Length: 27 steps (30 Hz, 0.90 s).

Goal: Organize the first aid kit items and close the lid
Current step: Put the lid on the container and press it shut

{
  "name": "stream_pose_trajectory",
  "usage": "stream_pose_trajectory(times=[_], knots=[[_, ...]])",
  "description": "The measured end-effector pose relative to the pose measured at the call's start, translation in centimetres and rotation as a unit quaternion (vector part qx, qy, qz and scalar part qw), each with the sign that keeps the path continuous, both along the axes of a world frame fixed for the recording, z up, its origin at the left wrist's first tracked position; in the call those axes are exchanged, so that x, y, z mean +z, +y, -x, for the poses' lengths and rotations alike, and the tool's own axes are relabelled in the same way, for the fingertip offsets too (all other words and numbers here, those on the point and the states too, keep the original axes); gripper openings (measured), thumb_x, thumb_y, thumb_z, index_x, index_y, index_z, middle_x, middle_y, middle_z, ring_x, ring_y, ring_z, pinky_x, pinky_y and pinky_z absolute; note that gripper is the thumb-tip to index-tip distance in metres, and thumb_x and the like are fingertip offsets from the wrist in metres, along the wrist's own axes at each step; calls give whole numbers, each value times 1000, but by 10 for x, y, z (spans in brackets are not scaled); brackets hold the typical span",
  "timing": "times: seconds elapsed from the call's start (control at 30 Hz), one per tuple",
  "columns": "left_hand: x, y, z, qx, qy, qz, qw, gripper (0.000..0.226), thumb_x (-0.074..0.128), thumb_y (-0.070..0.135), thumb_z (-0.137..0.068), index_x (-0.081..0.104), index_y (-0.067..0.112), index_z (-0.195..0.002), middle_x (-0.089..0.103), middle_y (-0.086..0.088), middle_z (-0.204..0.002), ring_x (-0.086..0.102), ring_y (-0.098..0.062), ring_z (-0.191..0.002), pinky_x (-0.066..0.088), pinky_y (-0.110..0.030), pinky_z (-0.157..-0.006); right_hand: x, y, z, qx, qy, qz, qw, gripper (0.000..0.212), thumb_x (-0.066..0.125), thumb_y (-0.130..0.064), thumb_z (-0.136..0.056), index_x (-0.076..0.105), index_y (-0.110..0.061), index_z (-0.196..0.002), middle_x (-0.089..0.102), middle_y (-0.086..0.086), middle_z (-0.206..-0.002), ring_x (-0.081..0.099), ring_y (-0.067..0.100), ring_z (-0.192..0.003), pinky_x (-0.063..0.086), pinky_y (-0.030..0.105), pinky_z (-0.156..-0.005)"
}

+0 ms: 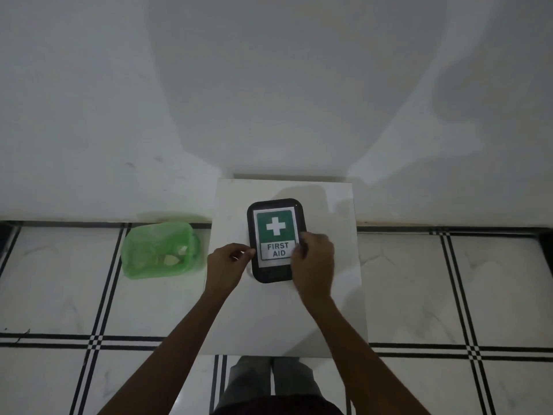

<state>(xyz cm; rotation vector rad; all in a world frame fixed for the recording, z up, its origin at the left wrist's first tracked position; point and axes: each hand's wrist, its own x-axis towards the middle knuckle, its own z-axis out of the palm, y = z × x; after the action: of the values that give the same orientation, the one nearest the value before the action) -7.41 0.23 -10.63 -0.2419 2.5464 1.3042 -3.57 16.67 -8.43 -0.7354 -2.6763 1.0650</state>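
A black first aid kit box [276,205] lies on a small white table [323,310], its lid down and covering the contents. The lid carries a green label with a white cross and the words FIRST AID. My left hand [226,265] touches the box's left edge with its fingertips. My right hand [314,265] grips the lid's right edge near the lower corner, fingers curled over the rim. No loose kit items show on the table.
A bin lined with a green plastic bag [160,250] stands on the tiled floor left of the table, with a few scraps inside. A white wall rises behind the table. My legs show below the table's near edge.
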Motion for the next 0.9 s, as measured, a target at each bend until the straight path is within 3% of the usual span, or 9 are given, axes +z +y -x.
stream_pose_trajectory(times=[0.07,0.13,0.27,0.37,0.43,0.5,0.73,0.9], knots=[[-1,2,-8,28,-15,-3,999,13,74,29,-79,74,17,-83,70,-2,-68,63,-18,-59,57,-35,-68,-4,25,-8,-54,-89,43,994,25,65,-15,-88,64,-2,-108,66,15,-102,62,26,-94,52,28,-84],[-3,3,-18,45,-18,3,999,18,76,28,-77,75,13,-86,73,-4,-72,66,-18,-61,58,-37,-71,-7,38,-16,-31,-159,93,982,20,66,-16,-87,70,2,-97,71,16,-89,67,27,-81,54,31,-84],[-7,5,-35,60,-16,-11,998,26,76,24,-77,74,9,-98,75,-8,-78,70,-20,-67,59,-42,-76,-7,39,-21,-32,-151,180,971,11,69,-10,-85,73,1,-84,73,17,-74,70,23,-60,60,39,-74],[-8,3,-37,95,4,-31,995,27,77,19,-77,73,8,-101,73,-10,-82,70,-22,-71,59,-41,-76,-7,32,-18,-42,-149,216,964,8,74,-6,-79,74,1,-81,74,18,-74,71,25,-60,61,37,-70],[-5,1,-34,157,-31,-87,983,22,75,12,-78,73,7,-100,73,-12,-80,72,-22,-67,60,-39,-75,-7,28,-17,-48,-151,240,958,8,78,-5,-74,75,0,-81,73,16,-76,72,26,-62,61,39,-71],[-3,0,-31,197,-71,-137,968,20,73,8,-79,73,3,-99,72,-15,-79,72,-21,-62,61,-36,-71,-8,27,-16,-56,-154,248,955,8,79,-5,-73,75,-2,-79,73,15,-74,72,25,-61,61,41,-72],[-2,2,-30,197,-111,-123,966,15,74,2,-78,71,-2,-92,70,-14,-77,70,-24,-66,61,-29,-66,-10,26,-10,-40,-186,182,965,3,73,-2,-71,73,-1,-68,72,17,-68,69,30,-59,61,47,-67],[-1,2,-30,240,-150,-181,942,15,75,-1,-75,69,-4,-88,69,-16,-79,69,-24,-66,60,-24,-60,-10,29,-9,-33,-198,196,960,3,75,-4,-72,73,-4,-71,72,15,-71,70,29,-64,61,46,-71]])
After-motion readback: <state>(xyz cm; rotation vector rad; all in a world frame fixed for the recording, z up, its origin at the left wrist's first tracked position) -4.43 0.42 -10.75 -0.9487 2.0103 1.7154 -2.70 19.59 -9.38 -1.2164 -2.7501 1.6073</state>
